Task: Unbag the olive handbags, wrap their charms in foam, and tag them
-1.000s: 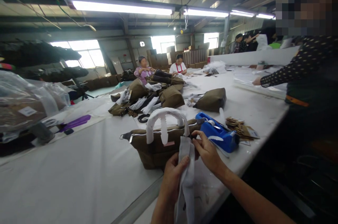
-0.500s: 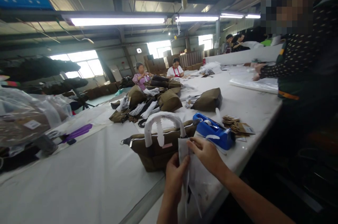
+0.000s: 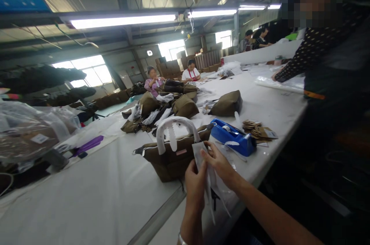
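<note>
An olive-brown handbag [image 3: 169, 166] stands upright on the white table, its handle [image 3: 177, 123] wrapped in white material. In front of its right end, my left hand [image 3: 196, 179] grips a strip of white wrapping paper [image 3: 199, 152] from the left. My right hand [image 3: 218, 160] pinches the same paper from the right, near its top. Loose white ends and a dark strap-like piece [image 3: 214, 195] hang below my hands. What the paper encloses is hidden. Just beyond my right hand sits a blue tape dispenser [image 3: 232, 137] with white tape pieces on it.
Brown paper tags [image 3: 260, 131] lie right of the dispenser. Several olive bags [image 3: 185, 106] are heaped farther back, with one bag [image 3: 227, 104] apart. A person in a dotted sleeve [image 3: 302, 54] stands at right, touching clear plastic bags [image 3: 280, 83]. Purple strips [image 3: 88, 145] lie left.
Both hands stay on the white paper, and its top now tilts left. My right-hand fingers have shifted on the paper. The co-worker's arm at right reaches lower.
</note>
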A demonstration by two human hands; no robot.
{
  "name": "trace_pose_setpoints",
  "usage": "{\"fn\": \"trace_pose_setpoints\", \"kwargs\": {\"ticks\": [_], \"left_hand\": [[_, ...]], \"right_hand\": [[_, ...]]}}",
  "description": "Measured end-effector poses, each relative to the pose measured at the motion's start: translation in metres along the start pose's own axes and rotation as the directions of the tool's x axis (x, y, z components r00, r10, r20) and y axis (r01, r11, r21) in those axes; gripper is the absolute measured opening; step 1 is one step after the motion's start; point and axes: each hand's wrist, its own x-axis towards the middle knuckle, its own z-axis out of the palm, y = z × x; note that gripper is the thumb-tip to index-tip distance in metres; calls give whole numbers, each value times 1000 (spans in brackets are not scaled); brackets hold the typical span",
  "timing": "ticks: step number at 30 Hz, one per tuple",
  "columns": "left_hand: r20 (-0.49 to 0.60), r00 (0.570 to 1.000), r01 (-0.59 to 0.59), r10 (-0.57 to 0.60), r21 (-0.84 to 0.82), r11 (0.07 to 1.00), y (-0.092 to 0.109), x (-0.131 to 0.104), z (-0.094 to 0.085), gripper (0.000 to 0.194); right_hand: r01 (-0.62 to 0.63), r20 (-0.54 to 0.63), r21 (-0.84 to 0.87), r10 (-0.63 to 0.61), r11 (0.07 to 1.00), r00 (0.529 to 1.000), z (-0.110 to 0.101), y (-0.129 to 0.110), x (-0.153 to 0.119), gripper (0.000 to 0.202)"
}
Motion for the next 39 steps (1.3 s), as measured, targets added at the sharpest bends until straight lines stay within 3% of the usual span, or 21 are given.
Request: {"fn": "trace_pose_setpoints", "kwargs": {"ticks": [4, 8, 10, 13, 15, 18, 23, 29, 32, 36, 39], "left_hand": [[57, 991, 129, -120, -204, 970, -3, 0, -5, 46], [27, 991, 134, -132, -157, 978, -6, -2, -1, 45], [11, 995, 102, -101, -129, 986, -8, -3, 4, 44], [-43, 998, 37, -41, -93, 995, -14, -2, 10, 42], [-99, 995, -6, 0, -52, 999, -18, 0, 12, 40], [-183, 982, -42, 47, 31, 999, -22, 2, 14, 39], [-221, 973, -40, 66, 118, 992, -21, 2, 16, 36], [-204, 979, 24, -5, 91, 996, -16, 0, 16, 34], [-191, 981, 34, -19, 78, 996, -12, -1, 14, 34], [-71, 996, 50, -51, -19, 999, -7, -11, 0, 45], [26, 985, 171, -171, -25, 985, -11, -29, -17, 53]], "right_hand": [[-106, 156, 119, 87, 987, 984, -24, 22, -37, 59], [-151, 146, 26, 146, 988, 978, -30, 43, -66, 60], [-128, 109, -72, 135, 989, 985, -26, 50, -71, 50], [-21, 5, -348, 24, 937, 1000, -16, 60, -75, 27], [62, -48, -492, -98, 868, 994, -9, 70, -81, 23], [187, 4, -467, -210, 864, 978, 1, 79, -96, 37], [178, 94, -247, -159, 953, 983, -1, 65, -116, 44], [154, 114, -315, -124, 936, 986, -9, 49, -108, 20], [109, 72, -360, -88, 927, 993, -9, 49, -102, 22], [41, 59, -356, -21, 933, 998, -15, 48, -98, 25], [-1, 62, -346, 24, 938, 998, -20, 47, -97, 29]]}}
